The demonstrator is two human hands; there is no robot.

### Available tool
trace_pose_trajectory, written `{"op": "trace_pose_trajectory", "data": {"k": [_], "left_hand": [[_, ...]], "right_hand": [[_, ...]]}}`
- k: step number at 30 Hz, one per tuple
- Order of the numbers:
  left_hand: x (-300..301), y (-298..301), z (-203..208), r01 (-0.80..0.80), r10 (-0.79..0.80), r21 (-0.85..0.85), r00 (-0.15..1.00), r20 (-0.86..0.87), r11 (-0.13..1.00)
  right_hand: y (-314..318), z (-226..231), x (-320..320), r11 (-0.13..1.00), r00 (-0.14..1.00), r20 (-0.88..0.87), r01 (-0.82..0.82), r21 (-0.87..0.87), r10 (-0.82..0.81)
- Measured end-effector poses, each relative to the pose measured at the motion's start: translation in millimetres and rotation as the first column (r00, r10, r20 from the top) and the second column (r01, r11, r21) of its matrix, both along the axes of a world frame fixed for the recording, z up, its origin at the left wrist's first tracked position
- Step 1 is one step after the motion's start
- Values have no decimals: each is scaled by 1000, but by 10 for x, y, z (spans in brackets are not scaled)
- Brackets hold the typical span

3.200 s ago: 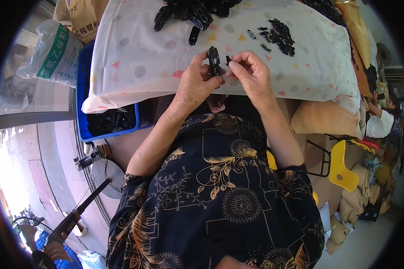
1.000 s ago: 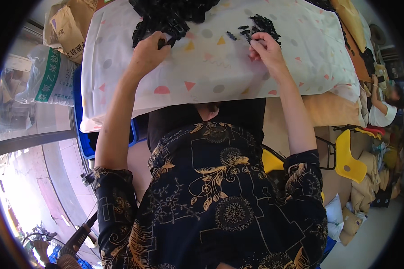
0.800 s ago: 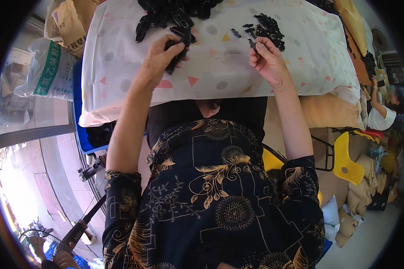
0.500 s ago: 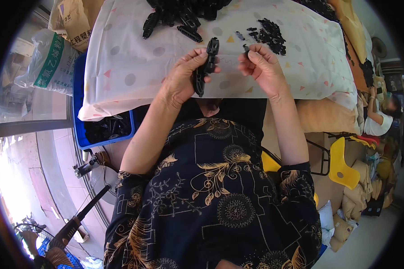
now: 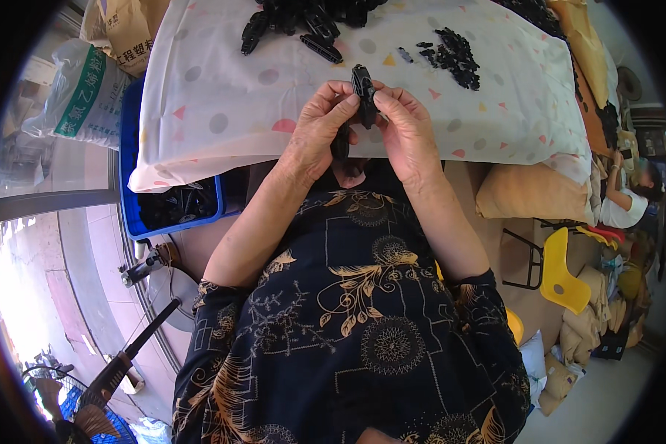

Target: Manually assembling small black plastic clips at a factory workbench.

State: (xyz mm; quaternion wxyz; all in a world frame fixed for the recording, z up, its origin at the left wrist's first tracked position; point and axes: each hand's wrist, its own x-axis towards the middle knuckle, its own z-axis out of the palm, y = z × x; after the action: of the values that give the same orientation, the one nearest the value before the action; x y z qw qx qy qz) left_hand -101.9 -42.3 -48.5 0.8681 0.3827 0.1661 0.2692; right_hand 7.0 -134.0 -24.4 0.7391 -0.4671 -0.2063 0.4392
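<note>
Over the near part of the cloth-covered table (image 5: 222, 148), my left hand (image 5: 312, 137) is closed around a long black plastic part (image 5: 363, 92), held nearly upright. Another dark length (image 5: 340, 144) shows below that hand's fingers; I cannot tell whether the two are joined. My right hand (image 5: 409, 137) has thumb and fingers pinched against the part's right edge, hiding the small black piece seen in them earlier. Similar long black parts (image 5: 296, 18) lie heaped at the far edge. To their right is a loose pile of small black pieces (image 5: 455, 63).
A blue crate (image 5: 218, 211) with black parts stands left of the table, beside a white plastic sack (image 5: 81, 92) and a brown paper sack (image 5: 129, 33). At right are a tan sack (image 5: 533, 194) and a yellow chair (image 5: 562, 277). Another person (image 5: 625, 203) is at far right.
My right hand has moved left with the small black piece, up to the long part. My left hand has shifted slightly right, and the two hands now meet.
</note>
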Motion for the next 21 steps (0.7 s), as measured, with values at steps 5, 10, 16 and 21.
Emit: {"op": "trace_pose_trajectory", "data": {"k": [5, 10, 16, 21], "left_hand": [[-4, -31, -3, -13, 14, 93, 1000, -5, 996], [-44, -57, 89, 52, 47, 427, 975, -218, 903], [-39, -103, 95, 13, 144, 550, 960, -241, 835], [-44, -57, 137, 89, 79, 563, 961, -267, 822]], "right_hand": [[19, -54, -83, 998, 992, 106, 64, 16, -65], [-11, 35, -58, 999, 984, 175, 40, -31, -34], [-12, 105, 27, 983, 959, 230, -140, -123, 165], [-5, 45, 61, 978, 960, 202, -176, -109, 195]]}}
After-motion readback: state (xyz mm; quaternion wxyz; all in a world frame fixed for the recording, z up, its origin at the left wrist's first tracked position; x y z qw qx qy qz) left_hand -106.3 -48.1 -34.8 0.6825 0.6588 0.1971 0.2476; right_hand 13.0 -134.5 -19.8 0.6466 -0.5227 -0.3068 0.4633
